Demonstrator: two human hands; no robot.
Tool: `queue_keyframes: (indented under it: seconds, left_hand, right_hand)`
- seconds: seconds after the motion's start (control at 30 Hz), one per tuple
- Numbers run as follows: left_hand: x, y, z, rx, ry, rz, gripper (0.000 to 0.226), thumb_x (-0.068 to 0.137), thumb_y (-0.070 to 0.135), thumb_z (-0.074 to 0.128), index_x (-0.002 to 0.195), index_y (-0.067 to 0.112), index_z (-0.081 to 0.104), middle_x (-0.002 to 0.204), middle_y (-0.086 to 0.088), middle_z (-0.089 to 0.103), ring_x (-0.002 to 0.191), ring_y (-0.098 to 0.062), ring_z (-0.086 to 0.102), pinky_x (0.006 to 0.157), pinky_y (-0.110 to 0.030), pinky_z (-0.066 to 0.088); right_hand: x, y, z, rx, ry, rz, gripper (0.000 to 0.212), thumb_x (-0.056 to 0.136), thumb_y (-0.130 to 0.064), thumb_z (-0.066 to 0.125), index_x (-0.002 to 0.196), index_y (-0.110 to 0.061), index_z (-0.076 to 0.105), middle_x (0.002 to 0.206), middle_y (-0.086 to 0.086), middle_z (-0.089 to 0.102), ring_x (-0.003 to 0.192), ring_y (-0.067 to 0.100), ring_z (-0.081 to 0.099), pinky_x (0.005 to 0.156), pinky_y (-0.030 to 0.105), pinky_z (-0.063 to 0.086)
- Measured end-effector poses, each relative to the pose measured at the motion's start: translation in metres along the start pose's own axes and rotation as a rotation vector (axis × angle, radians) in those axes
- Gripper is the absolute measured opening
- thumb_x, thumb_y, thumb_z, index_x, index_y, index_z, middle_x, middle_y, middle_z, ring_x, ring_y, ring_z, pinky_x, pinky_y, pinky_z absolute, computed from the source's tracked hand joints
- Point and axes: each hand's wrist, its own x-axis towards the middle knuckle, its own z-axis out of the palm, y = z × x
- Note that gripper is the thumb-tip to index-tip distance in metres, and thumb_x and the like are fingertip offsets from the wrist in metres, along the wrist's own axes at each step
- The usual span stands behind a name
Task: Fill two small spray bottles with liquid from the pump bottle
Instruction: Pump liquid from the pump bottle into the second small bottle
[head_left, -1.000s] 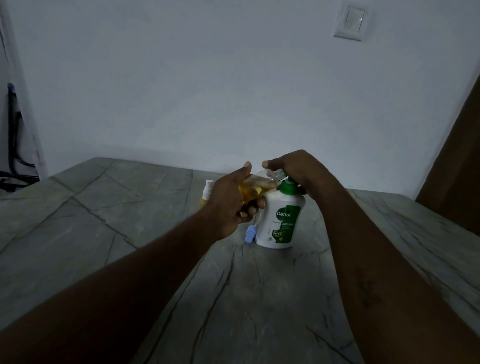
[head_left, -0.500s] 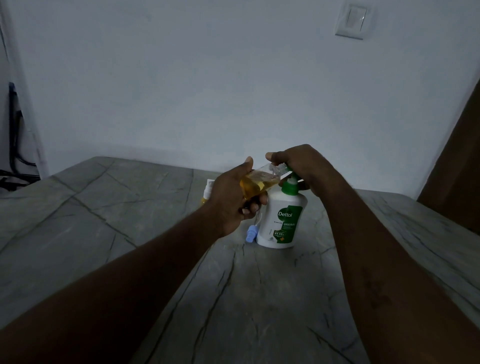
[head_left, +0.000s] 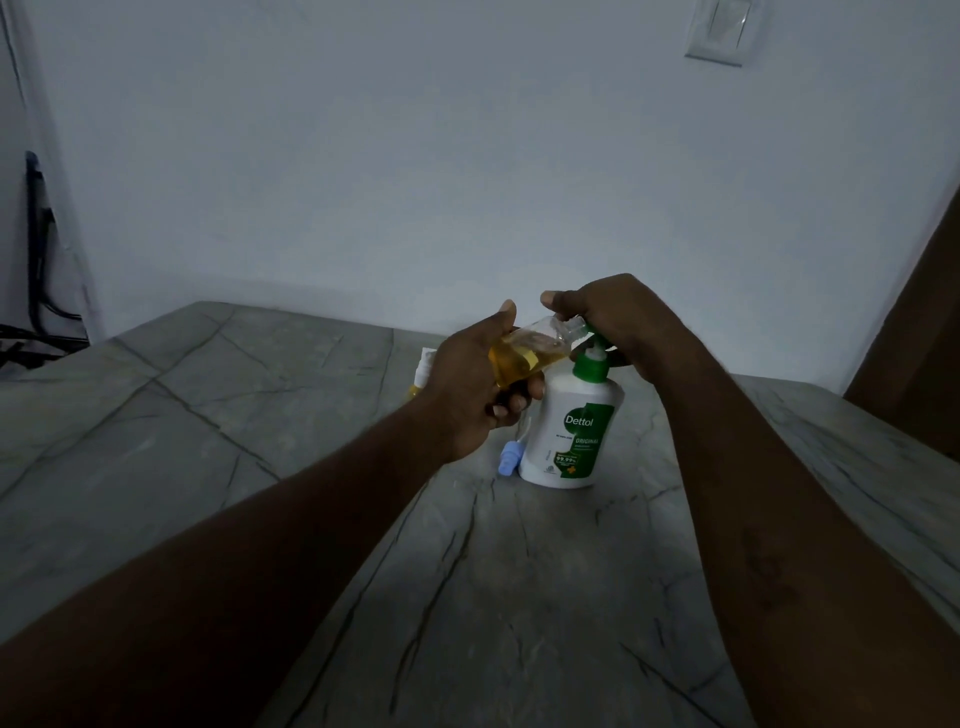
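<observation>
I saw the right hand rise, gripping the head of the white-and-green plastic pump bottle; the left hand clasped the half-full clear spray bottle; another stroke seemed due.

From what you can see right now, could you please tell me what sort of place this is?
Most likely an ordinary room in a home: a grey veined stone-look counter meets a bare white wall with a light switch, and a handwash pump bottle stands on it.

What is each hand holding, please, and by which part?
Left hand grips the small spray bottle around its lower body; right hand holds the pump bottle by its pump head.
</observation>
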Motion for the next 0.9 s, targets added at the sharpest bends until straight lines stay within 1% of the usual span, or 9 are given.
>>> queue_keyframes:
  seconds: [0.17, 0.23, 0.37, 0.43, 0.53, 0.6, 0.67, 0.73, 0.9]
  left_hand:
    - [-0.0011, 0.0000, 0.0004, -0.007, 0.000, -0.003, 0.054, 0.102, 0.056, 0.043, 0.099, 0.009, 0.071, 0.066, -0.013, 0.061, 0.045, -0.016, 0.043, 0.042, -0.022, 0.026]
    - [-0.0008, -0.0001, 0.0005, -0.005, 0.004, -0.007, 0.055, 0.102, 0.056, 0.044, 0.098, 0.008, 0.070, 0.066, -0.013, 0.061, 0.045, -0.016, 0.043, 0.041, -0.021, 0.026]
    - [-0.0013, -0.0018, -0.0011, 0.009, 0.014, -0.031, 0.055, 0.102, 0.057, 0.043, 0.096, 0.008, 0.068, 0.065, -0.012, 0.061, 0.045, -0.015, 0.044, 0.044, -0.023, 0.024]
    - [-0.0015, -0.0028, -0.0024, 0.018, 0.010, -0.040, 0.055, 0.102, 0.057, 0.043, 0.095, 0.009, 0.068, 0.064, -0.011, 0.061, 0.044, -0.015, 0.044, 0.044, -0.023, 0.024]
    - [-0.0011, -0.0035, -0.0027, 0.019, 0.022, -0.039, 0.056, 0.101, 0.057, 0.044, 0.096, 0.007, 0.068, 0.065, -0.012, 0.061, 0.045, -0.015, 0.044, 0.042, -0.022, 0.025]
    - [-0.0011, -0.0032, -0.0021, 0.026, 0.025, -0.030, 0.056, 0.101, 0.057, 0.044, 0.100, 0.006, 0.067, 0.065, -0.012, 0.061, 0.045, -0.015, 0.044, 0.043, -0.023, 0.025]
    - [-0.0014, -0.0016, -0.0011, 0.011, 0.019, -0.014, 0.055, 0.102, 0.057, 0.043, 0.103, 0.007, 0.067, 0.065, -0.012, 0.061, 0.045, -0.015, 0.044, 0.044, -0.024, 0.025]
    - [-0.0012, 0.0001, -0.0001, -0.008, 0.005, 0.000, 0.055, 0.102, 0.057, 0.044, 0.103, 0.007, 0.067, 0.065, -0.012, 0.061, 0.045, -0.015, 0.044, 0.042, -0.022, 0.026]
    - [-0.0013, -0.0012, 0.0007, 0.001, 0.001, -0.008, 0.056, 0.101, 0.058, 0.045, 0.106, 0.006, 0.067, 0.065, -0.012, 0.061, 0.046, -0.015, 0.045, 0.039, -0.020, 0.029]
  right_hand:
    - [-0.0015, 0.0010, 0.0022, 0.047, -0.028, 0.022, 0.036, 0.084, -0.050, 0.077, 0.092, -0.015, 0.076, 0.090, 0.006, 0.078, 0.084, 0.027, 0.074, 0.081, 0.040, 0.060]
    - [-0.0024, 0.0000, 0.0024, 0.054, -0.036, 0.028, 0.033, 0.085, -0.047, 0.077, 0.092, -0.015, 0.075, 0.090, 0.006, 0.078, 0.083, 0.026, 0.073, 0.077, 0.037, 0.058]
    - [-0.0048, 0.0014, 0.0050, 0.047, -0.092, 0.074, 0.029, 0.088, -0.037, 0.075, 0.104, -0.012, 0.076, 0.101, 0.010, 0.076, 0.081, 0.023, 0.069, 0.068, 0.031, 0.051]
    - [-0.0042, 0.0026, 0.0063, 0.027, -0.106, 0.086, 0.033, 0.087, -0.036, 0.076, 0.109, -0.011, 0.076, 0.105, 0.010, 0.074, 0.084, 0.023, 0.067, 0.072, 0.034, 0.051]
    - [-0.0042, 0.0030, 0.0070, 0.019, -0.102, 0.087, 0.036, 0.085, -0.039, 0.077, 0.109, -0.012, 0.076, 0.105, 0.010, 0.074, 0.089, 0.025, 0.068, 0.082, 0.040, 0.053]
    - [-0.0032, 0.0031, 0.0070, 0.005, -0.081, 0.065, 0.038, 0.084, -0.043, 0.078, 0.105, -0.012, 0.076, 0.102, 0.010, 0.075, 0.091, 0.027, 0.070, 0.084, 0.041, 0.055]
    - [-0.0037, 0.0010, 0.0040, 0.028, -0.059, 0.035, 0.036, 0.085, -0.045, 0.077, 0.100, -0.012, 0.076, 0.095, 0.008, 0.077, 0.085, 0.025, 0.071, 0.076, 0.035, 0.057]
    - [-0.0042, -0.0015, -0.0005, 0.022, -0.051, -0.007, 0.037, 0.087, -0.048, 0.075, 0.096, -0.012, 0.075, 0.090, 0.007, 0.077, 0.080, 0.024, 0.072, 0.069, 0.031, 0.054]
    - [-0.0074, -0.0025, -0.0011, 0.025, -0.084, -0.008, 0.031, 0.089, -0.047, 0.073, 0.088, -0.015, 0.074, 0.088, 0.006, 0.075, 0.080, 0.024, 0.070, 0.070, 0.031, 0.052]
